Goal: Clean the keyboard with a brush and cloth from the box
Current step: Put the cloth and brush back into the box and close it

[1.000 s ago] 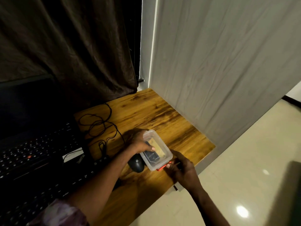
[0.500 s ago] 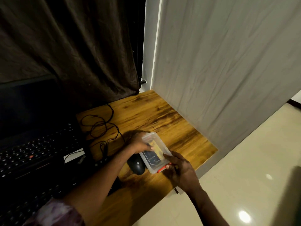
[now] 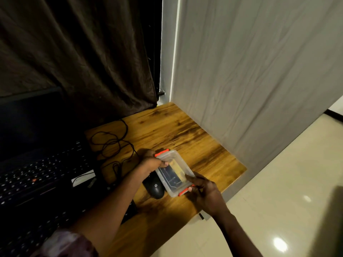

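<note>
- Since half a second ago, the left hand [image 3: 151,163] has shifted at the far end of the box [image 3: 174,171], baring an orange clip there.
- Left hand grips that 11 o'clock end, thumb on the lid; right hand [image 3: 206,191] pinches the orange clip at the 5 o'clock end.
- Box: clear plastic, lid on, dark and yellowish things inside.
- It sits on the wooden desk [image 3: 167,130], with the mouse [image 3: 155,188] just beside it at 8 o'clock and the laptop [image 3: 37,175] at 9 o'clock.

A home desk corner: wooden desk [image 3: 167,130], laptop [image 3: 37,164], mouse [image 3: 155,188], dark curtain [image 3: 83,52], tiled floor [image 3: 278,182].
</note>
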Available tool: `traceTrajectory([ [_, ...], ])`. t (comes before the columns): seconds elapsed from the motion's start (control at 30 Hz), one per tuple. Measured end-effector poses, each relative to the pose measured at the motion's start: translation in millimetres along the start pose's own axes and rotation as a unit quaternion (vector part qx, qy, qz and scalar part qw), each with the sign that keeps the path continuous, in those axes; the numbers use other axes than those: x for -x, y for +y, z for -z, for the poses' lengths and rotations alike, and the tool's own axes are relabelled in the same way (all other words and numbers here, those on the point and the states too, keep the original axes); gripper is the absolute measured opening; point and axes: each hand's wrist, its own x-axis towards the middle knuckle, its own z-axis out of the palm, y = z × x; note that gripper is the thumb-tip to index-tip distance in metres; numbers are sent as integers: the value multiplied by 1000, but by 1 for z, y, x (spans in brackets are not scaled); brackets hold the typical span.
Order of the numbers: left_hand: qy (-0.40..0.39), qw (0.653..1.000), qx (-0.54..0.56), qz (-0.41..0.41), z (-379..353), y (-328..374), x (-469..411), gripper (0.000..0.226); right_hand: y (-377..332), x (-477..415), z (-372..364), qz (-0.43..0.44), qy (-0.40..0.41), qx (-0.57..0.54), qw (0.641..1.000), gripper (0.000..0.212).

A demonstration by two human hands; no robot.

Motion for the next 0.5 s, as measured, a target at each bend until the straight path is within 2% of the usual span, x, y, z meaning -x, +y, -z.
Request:
traceTrajectory([
  [0.1, 25, 999, -5, -39, -2, -1, 3, 34, 1, -1, 1, -6, -4, 32, 999, 38],
  [0.23, 47, 992, -42, -105, 1, -8, 4, 53, -1, 0, 4, -7, -16, 68, 998, 41],
  [0.5, 95, 978, -90, -160, -2, -15, 9, 46, -15, -1, 7, -18, -31, 71, 997, 41],
])
